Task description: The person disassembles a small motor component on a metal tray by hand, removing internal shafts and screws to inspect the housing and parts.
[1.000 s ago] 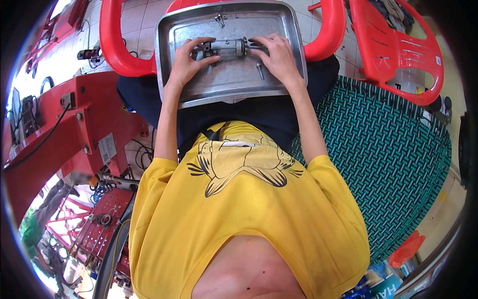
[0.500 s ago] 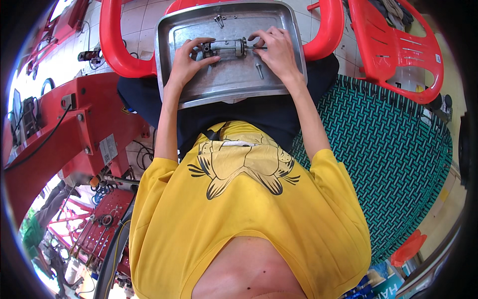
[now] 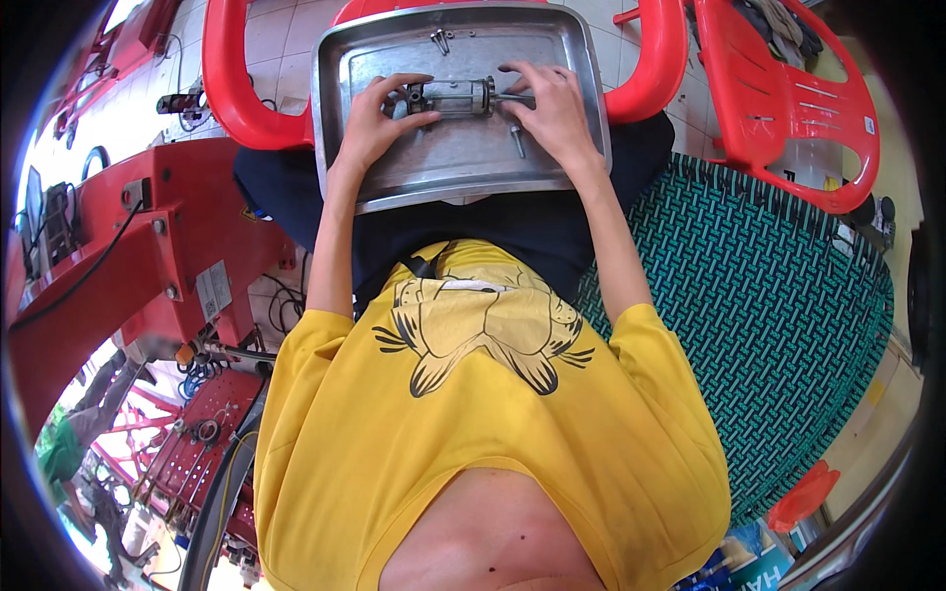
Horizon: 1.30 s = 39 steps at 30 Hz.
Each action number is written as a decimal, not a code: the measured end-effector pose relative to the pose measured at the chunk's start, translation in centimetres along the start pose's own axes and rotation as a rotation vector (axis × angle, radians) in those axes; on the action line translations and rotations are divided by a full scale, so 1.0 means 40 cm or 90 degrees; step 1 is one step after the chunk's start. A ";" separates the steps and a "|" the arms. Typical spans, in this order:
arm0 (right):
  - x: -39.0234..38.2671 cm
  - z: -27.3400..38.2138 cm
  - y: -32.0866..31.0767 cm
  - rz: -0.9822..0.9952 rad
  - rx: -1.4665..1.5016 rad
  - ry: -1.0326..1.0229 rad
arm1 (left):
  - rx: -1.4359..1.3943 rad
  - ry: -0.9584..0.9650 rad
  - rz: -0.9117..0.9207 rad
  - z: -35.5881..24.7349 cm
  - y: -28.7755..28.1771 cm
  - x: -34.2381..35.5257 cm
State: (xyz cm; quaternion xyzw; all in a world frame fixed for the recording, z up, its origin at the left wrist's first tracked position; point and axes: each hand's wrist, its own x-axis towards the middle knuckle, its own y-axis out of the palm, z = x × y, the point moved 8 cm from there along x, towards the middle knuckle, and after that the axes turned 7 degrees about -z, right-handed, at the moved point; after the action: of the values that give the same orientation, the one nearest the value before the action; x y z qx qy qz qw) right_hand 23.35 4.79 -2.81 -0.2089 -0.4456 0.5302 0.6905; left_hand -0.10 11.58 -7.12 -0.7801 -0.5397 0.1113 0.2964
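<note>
Between the two hands, a grey cylinder assembly (image 3: 458,96) is lying lengthwise on a metal tray (image 3: 453,163). The left hand (image 3: 372,118) is bracing one end, thumb and fingertips on opposite sides; were that hold slackening, the round body could be rolling or twisting out of line. The right hand (image 3: 554,108), apart from the left, is curling its fingers near a thin rod (image 3: 522,97) beside the dark flange (image 3: 489,94); whether they are pinching it firmly, one cannot tell. Any sideways pressure there could be cocking the rod and making it bind. Just nearer the body than the right hand's fingertips, a loose bolt (image 3: 518,141) is lying where a dropping wrist could be knocking it away. Beyond both hands, small fasteners (image 3: 441,41) are resting loose toward the far rim. The tray's near edge is hanging over dark trousers (image 3: 641,148), so a shifting knee could be tipping it, sending small pieces sliding onto the tiled floor (image 3: 281,34) beyond the left hand.
</note>
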 end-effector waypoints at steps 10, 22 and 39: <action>0.006 0.016 0.005 0.054 -0.011 -0.002 | 0.017 0.001 0.009 -0.012 0.003 0.000; 0.019 0.004 0.002 0.004 -0.004 -0.015 | 0.004 -0.020 0.004 0.005 0.005 0.002; 0.012 -0.006 0.000 0.010 0.024 0.009 | -0.029 -0.030 0.016 0.009 0.007 -0.012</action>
State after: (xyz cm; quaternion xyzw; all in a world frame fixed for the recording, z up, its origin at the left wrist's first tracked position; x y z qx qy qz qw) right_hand 23.54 5.26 -2.75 -0.2030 -0.4286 0.5428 0.6932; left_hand -0.24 11.18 -7.63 -0.7903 -0.5393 0.1208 0.2646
